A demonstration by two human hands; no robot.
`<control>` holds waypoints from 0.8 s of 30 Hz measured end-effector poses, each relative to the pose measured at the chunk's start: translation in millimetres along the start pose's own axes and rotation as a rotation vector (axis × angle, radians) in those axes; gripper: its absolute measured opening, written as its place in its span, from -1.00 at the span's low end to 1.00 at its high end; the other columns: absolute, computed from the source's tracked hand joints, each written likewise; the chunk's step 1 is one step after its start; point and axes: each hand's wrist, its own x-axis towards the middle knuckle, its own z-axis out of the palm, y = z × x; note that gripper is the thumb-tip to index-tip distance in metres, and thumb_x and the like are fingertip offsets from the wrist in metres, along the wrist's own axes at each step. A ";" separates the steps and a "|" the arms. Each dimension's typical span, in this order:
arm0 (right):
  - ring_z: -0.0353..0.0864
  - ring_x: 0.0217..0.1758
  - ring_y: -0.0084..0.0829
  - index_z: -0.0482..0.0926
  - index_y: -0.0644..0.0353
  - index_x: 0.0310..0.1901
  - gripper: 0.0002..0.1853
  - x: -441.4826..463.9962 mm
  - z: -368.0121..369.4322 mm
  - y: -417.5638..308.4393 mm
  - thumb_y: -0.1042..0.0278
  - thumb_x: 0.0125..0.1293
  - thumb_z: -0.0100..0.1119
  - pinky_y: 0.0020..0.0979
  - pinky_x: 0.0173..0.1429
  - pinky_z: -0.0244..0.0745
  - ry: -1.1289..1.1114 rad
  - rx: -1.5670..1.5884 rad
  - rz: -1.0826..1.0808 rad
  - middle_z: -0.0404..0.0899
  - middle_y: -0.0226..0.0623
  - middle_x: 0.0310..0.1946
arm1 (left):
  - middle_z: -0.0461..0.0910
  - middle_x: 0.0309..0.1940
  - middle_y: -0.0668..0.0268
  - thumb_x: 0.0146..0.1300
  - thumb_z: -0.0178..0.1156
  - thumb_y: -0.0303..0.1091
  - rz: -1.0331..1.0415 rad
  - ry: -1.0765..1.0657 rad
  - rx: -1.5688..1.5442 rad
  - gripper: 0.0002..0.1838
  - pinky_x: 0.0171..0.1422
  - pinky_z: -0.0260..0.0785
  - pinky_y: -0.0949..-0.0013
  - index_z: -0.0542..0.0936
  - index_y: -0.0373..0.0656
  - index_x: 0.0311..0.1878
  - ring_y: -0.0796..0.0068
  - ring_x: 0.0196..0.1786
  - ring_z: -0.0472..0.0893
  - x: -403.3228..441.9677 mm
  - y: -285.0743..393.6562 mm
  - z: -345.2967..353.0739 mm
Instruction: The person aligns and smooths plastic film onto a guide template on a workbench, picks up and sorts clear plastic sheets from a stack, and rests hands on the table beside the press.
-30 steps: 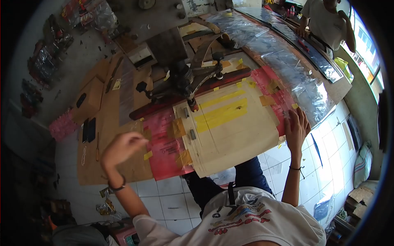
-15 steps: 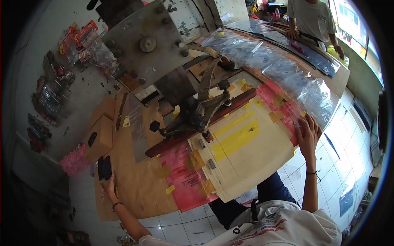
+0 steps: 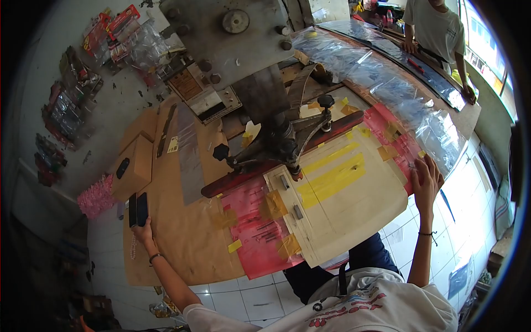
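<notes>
My left hand is at the left edge of the brown table covering, its fingers closed on the lower end of a dark phone. A second dark, flat object lies beside the phone. My right hand rests with fingers spread on the right edge of a red sheet. Between the hands lies a cream panel with yellow tape strips, over the red sheet. A metal fixture with black knobs stands over the panel's far edge, above a dark red bar.
Cardboard boxes and pink wrap are at the left. Clear plastic film covers the far right table. Another person stands beyond it. A heavy metal plate hangs overhead, and a control box sits behind.
My left hand has swung left from beside the red sheet to the phone. My right hand remains on the sheet's right edge. The view has shifted, and the other person's arm has lowered.
</notes>
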 end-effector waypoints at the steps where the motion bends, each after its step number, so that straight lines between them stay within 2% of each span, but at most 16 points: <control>1: 0.25 0.61 -0.22 0.68 0.05 0.20 -0.62 -0.4 0.6 0.1 0.11 0.46 0.20 -0.16 0.63 -0.07 -0.002 -0.002 0.003 0.42 -0.23 0.49 | 0.52 0.30 -0.15 -0.10 0.57 0.28 -0.003 -0.003 0.004 0.21 0.51 0.34 -0.02 0.28 -0.46 0.40 -0.11 0.37 0.52 0.5 -2.1 -0.2; 4: 0.26 0.61 -0.22 0.67 0.03 0.21 -0.61 -0.9 0.5 -0.5 0.08 0.47 0.20 -0.16 0.62 -0.06 0.009 0.005 0.005 0.42 -0.23 0.48 | 0.55 0.28 -0.12 -0.13 0.58 0.29 0.011 0.006 0.017 0.21 0.50 0.34 -0.02 0.30 -0.42 0.39 -0.10 0.36 0.53 8.2 -7.6 1.5; 7: 0.28 0.59 -0.15 0.64 0.06 0.21 -0.62 -0.5 4.1 2.2 0.19 0.41 0.21 -0.14 0.58 0.01 0.028 -0.004 -0.029 0.41 -0.13 0.47 | 0.55 0.29 -0.12 -0.16 0.57 0.35 0.029 0.025 0.025 0.24 0.53 0.31 -0.02 0.30 -0.39 0.41 -0.12 0.37 0.52 3.4 -8.6 -2.0; 9: 0.28 0.58 -0.15 0.64 0.06 0.21 -0.62 0.8 5.2 2.0 0.19 0.41 0.21 -0.13 0.59 0.01 0.026 0.004 -0.033 0.42 -0.13 0.46 | 0.53 0.32 -0.12 -0.17 0.55 0.39 -0.005 0.017 0.006 0.28 0.55 0.28 -0.01 0.29 -0.38 0.45 -0.13 0.39 0.50 -9.1 0.5 -10.4; 15: 0.27 0.59 -0.15 0.65 0.06 0.20 -0.62 -0.6 4.4 2.4 0.17 0.41 0.20 -0.14 0.59 -0.01 0.028 -0.007 -0.023 0.43 -0.13 0.45 | 0.42 0.44 -0.15 -0.18 0.54 0.42 -0.027 -0.039 -0.018 0.47 0.58 0.24 0.01 0.06 -0.38 0.61 -0.16 0.47 0.42 4.9 -13.4 -5.8; 21: 0.25 0.60 -0.16 0.66 0.05 0.20 -0.62 -0.5 0.0 -2.4 0.17 0.41 0.21 -0.14 0.60 -0.03 0.019 0.021 -0.007 0.43 -0.13 0.45 | 0.35 0.46 -0.22 -0.20 0.56 0.43 0.108 -0.123 -0.058 0.60 0.61 0.21 0.01 -0.15 -0.41 0.64 -0.12 0.51 0.37 21.1 -25.0 5.5; 24: 0.25 0.60 -0.18 0.67 0.05 0.18 -0.63 -0.7 1.2 -0.5 0.17 0.40 0.21 -0.15 0.61 -0.03 0.016 0.016 -0.004 0.42 -0.15 0.46 | 0.31 0.49 -0.21 -0.19 0.55 0.46 0.020 -0.114 0.068 0.63 0.63 0.18 0.04 -0.20 -0.42 0.64 -0.08 0.53 0.35 2.1 -5.8 -3.2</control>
